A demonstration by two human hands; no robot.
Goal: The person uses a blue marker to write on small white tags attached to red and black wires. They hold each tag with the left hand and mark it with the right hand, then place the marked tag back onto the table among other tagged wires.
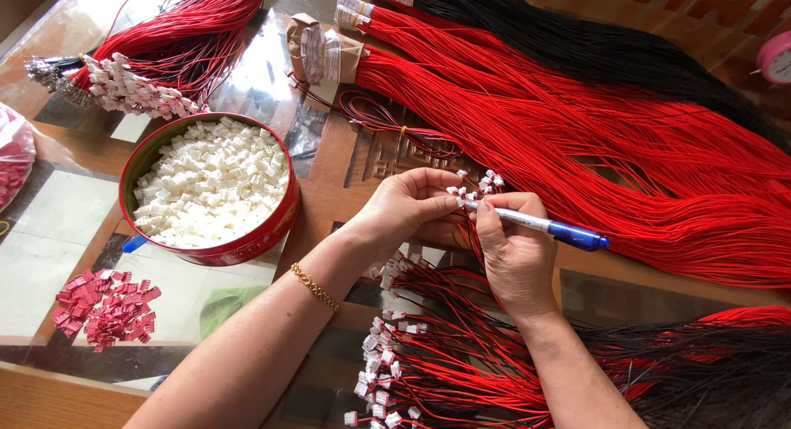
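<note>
Head view: nearest, finished red-and-black leads [428, 371] lie piled. Above them, left hand [408, 206] pinches small white connectors [478, 186] while right hand [515, 260] grips a blue pen [544, 225], seemingly seating a wire; next calls for precise pressing. Fingertips hide the joint. Beyond: red tin of housings [210, 190], red wire bundles [618, 149].
</note>
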